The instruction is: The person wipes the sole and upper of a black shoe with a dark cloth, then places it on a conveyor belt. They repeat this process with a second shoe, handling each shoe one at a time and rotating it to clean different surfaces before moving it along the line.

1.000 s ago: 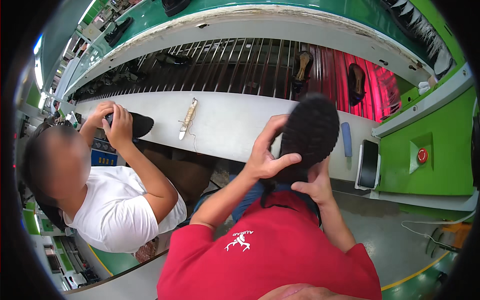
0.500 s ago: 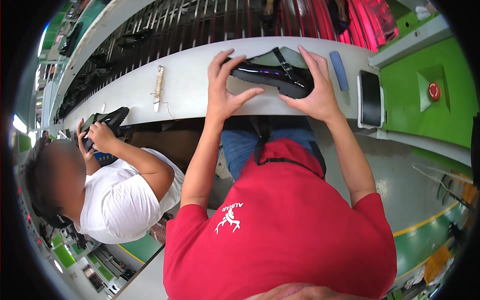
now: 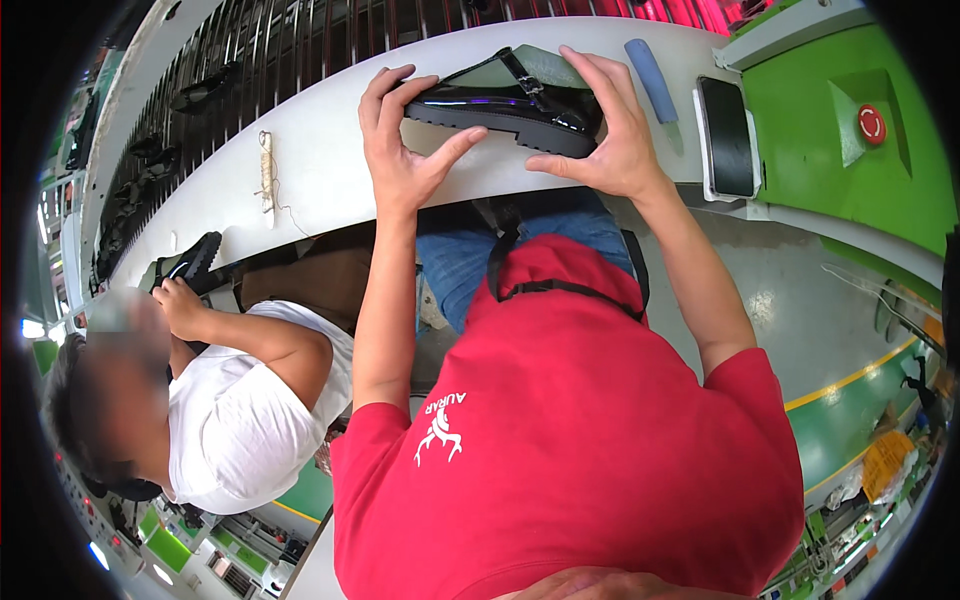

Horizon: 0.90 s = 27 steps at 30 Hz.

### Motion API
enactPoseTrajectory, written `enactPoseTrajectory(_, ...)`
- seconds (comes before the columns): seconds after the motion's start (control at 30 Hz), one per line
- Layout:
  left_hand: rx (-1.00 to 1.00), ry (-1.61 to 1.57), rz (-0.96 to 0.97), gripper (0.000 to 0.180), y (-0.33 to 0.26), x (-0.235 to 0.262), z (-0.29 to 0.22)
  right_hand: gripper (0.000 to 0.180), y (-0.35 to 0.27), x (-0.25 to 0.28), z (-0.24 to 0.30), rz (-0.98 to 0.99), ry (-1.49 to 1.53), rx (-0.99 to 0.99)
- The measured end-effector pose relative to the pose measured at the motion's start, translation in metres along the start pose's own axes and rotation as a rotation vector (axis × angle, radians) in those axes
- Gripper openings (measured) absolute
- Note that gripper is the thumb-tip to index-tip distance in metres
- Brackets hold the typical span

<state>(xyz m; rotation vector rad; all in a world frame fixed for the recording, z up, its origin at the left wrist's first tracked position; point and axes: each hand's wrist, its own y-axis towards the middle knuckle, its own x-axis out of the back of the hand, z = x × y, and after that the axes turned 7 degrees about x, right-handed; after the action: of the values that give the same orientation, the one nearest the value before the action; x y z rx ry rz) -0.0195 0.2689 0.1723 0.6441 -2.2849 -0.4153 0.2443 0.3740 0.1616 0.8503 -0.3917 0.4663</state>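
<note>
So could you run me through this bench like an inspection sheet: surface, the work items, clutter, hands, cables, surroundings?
Surface: long white workbench, curved by the lens.
Job's things: glossy black shoe with chunky sole and buckle strap, lying on the bench.
Clutter: grey-blue tool handle; dark tray at the right; wrapped stick with loose thread.
Hands: left hand in an open grip at the shoe's toe end; right hand cupping its other end.
Cables: nothing seen.
Surroundings: slatted conveyor carrying dark shoes; green housing with a red button; a co-worker's hand on another black shoe.
</note>
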Motion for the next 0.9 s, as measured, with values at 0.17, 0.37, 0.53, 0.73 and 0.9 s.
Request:
enactPoseTrajectory(0.17,-0.002,-0.042,0.002,0.069,-0.004,0.003,-0.001,0.111,0.001,0.0,0.003,-0.004,-0.028,0.063)
enactPoseTrajectory(0.37,0.042,-0.189,0.063,0.068,-0.016,0.021,0.006,0.107,-0.002,0.0,0.018,0.018,-0.045,0.098)
enactPoseTrajectory(0.53,0.021,-0.154,0.008,0.07,-0.036,0.029,0.006,0.118,-0.01,-0.004,0.028,0.04,0.061,0.09)
enactPoseTrajectory(0.73,0.014,-0.124,-0.048,0.07,-0.042,0.023,0.001,0.119,-0.009,-0.019,0.043,-0.152,0.538,-0.273)
enactPoseTrajectory(0.9,0.152,-0.356,-0.058,0.084,-0.05,0.024,0.006,0.075,-0.012,-0.022,0.035,-0.138,0.633,-0.456)
